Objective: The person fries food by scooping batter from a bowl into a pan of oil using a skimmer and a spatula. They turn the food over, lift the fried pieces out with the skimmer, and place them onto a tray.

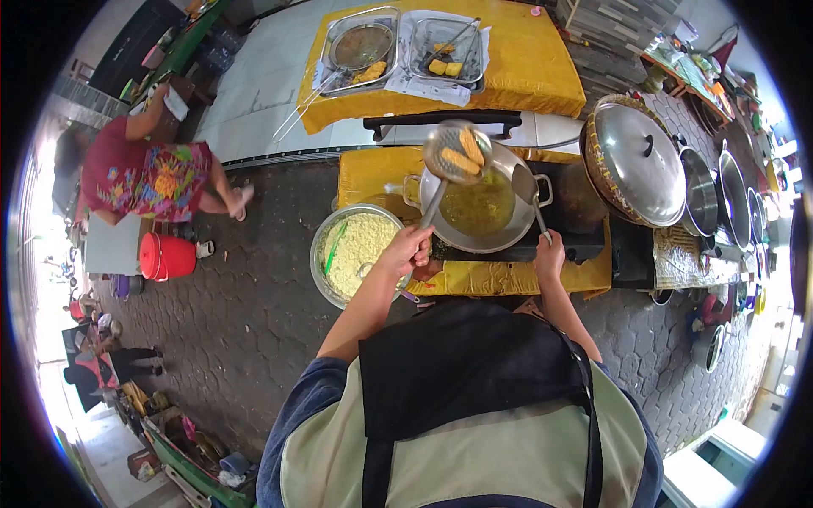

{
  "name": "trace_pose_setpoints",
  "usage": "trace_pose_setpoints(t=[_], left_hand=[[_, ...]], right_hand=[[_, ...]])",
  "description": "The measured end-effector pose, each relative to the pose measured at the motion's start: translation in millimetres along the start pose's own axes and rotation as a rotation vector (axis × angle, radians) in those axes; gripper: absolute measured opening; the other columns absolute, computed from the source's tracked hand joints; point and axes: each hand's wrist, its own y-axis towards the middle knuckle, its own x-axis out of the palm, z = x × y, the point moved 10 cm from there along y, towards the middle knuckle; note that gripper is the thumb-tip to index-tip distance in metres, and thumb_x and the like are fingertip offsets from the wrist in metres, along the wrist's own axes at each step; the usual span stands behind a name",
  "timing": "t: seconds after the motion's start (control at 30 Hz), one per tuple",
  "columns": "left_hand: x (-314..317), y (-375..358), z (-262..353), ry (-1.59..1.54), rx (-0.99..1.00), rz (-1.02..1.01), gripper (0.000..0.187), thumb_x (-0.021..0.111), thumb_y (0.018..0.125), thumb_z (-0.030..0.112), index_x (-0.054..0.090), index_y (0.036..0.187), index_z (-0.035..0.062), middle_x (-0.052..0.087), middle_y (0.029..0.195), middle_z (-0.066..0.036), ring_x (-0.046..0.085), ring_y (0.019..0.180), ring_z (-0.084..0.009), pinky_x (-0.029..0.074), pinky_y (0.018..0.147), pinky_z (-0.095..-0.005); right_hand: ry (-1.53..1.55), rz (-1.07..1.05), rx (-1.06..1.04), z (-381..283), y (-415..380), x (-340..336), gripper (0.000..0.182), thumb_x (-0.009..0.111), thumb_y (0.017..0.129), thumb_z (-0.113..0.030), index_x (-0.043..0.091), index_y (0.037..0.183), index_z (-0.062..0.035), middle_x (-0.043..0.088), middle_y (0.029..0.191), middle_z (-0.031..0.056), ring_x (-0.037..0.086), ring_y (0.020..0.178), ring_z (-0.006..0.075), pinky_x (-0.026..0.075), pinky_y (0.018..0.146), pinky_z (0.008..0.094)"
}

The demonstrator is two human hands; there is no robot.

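My left hand (409, 249) grips the handle of a round skimmer (442, 169). Several golden fried pieces (461, 159) lie in its bowl, raised over the far left side of the wok. In my right hand (550, 251) is a metal spatula (525, 184), its blade over the wok's right side. Yellowish oil (476, 210) fills the bottom of the wok (500, 243), which sits between both hands. Left of the wok, a large metal bowl (320, 273) holds a pale, crumbly mixture (362, 245) with a green-handled utensil (335, 245) in it.
Beyond the wok, two trays (412, 51) with fried pieces stand on a yellow-covered table (525, 72). A large lidded pot (639, 165) and several pans (699, 190) are at the right. At left are a person in red (148, 173) and a red bucket (169, 256).
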Motion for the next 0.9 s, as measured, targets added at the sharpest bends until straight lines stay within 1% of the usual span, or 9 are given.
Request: trace_pose_setpoints(t=[0.07,0.1,0.13,0.27,0.43,0.5,0.57,0.7,0.9], left_hand=[[-15,14,-22,-0.035,-0.033,0.024,0.010,0.050,0.085,0.015,0.047,0.091,0.0072,0.040,0.058,0.002,0.034,0.041,-0.0074,0.026,0.038,-0.0230],[-23,20,-36,-0.066,-0.075,0.041,0.014,0.050,0.085,0.015,0.048,0.095,0.0056,0.039,0.058,0.002,0.034,0.041,-0.0075,0.026,0.039,-0.0227],[-26,20,-45,-0.070,-0.105,0.067,0.010,0.050,0.085,0.015,0.048,0.090,0.0061,0.039,0.058,0.002,0.034,0.042,-0.0076,0.026,0.039,-0.0225],[-28,23,-61,-0.079,-0.154,0.051,0.011,0.050,0.085,0.014,0.046,0.078,0.0076,0.039,0.059,0.002,0.033,0.043,-0.0077,0.026,0.039,-0.0225],[-25,26,-67,-0.092,-0.174,0.052,0.015,0.051,0.084,0.014,0.043,0.073,0.0078,0.038,0.058,0.001,0.033,0.043,-0.0078,0.026,0.038,-0.0230],[-25,27,-70,-0.100,-0.180,0.064,0.017,0.051,0.084,0.013,0.042,0.072,0.0074,0.038,0.058,0.000,0.033,0.042,-0.0082,0.026,0.038,-0.0232],[-24,31,-71,-0.121,-0.179,0.057,0.019,0.052,0.084,0.012,0.040,0.070,0.0061,0.037,0.057,-0.002,0.034,0.042,-0.0094,0.026,0.037,-0.0238],[-22,35,-70,-0.125,-0.188,0.062,0.021,0.052,0.083,0.012,0.039,0.069,0.0054,0.036,0.056,-0.002,0.035,0.042,-0.0104,0.026,0.036,-0.0242],[-18,27,-59,-0.114,-0.174,0.112,0.018,0.054,0.083,0.013,0.042,0.072,0.0052,0.036,0.056,-0.001,0.034,0.041,-0.0097,0.025,0.036,-0.0241]], right_hand=[[0.024,-0.005,-0.015,-11,-2,1,0.028,0.052,0.081,-0.016,0.051,0.104,0.0006,0.058,0.085,0.0209,0.056,0.080,0.0344,0.043,0.072,0.0371],[-0.019,0.005,-0.117,-29,-6,-2,0.027,0.052,0.082,-0.015,0.051,0.104,0.0003,0.058,0.086,0.0207,0.056,0.081,0.0345,0.043,0.072,0.0371],[-0.063,0.016,-0.217,-49,-12,-7,0.027,0.051,0.082,-0.015,0.050,0.105,0.0000,0.058,0.087,0.0204,0.056,0.081,0.0346,0.043,0.071,0.0372],[-0.078,-0.074,-0.346,-91,-30,-9,0.025,0.051,0.082,-0.013,0.050,0.104,0.0002,0.058,0.087,0.0208,0.055,0.082,0.0361,0.043,0.071,0.0373],[-0.145,-0.226,-0.531,-110,-55,11,0.025,0.048,0.082,-0.010,0.048,0.105,0.0004,0.055,0.089,0.0235,0.054,0.084,0.0389,0.043,0.072,0.0388],[-0.176,-0.261,-0.506,-101,-57,19,0.026,0.048,0.082,-0.010,0.047,0.106,0.0013,0.054,0.092,0.0239,0.053,0.086,0.0400,0.043,0.074,0.0404],[-0.216,-0.253,-0.625,-110,-67,21,0.027,0.048,0.082,-0.010,0.047,0.105,0.0023,0.054,0.095,0.0238,0.051,0.089,0.0406,0.042,0.076,0.0419],[-0.199,-0.377,-0.604,-120,-78,18,0.027,0.048,0.082,-0.009,0.047,0.106,0.0018,0.054,0.098,0.0237,0.050,0.091,0.0411,0.042,0.077,0.0422],[-0.142,-0.266,-0.641,-127,-79,-1,0.028,0.048,0.082,-0.010,0.047,0.107,0.0014,0.054,0.098,0.0220,0.052,0.091,0.0390,0.042,0.078,0.0398]])
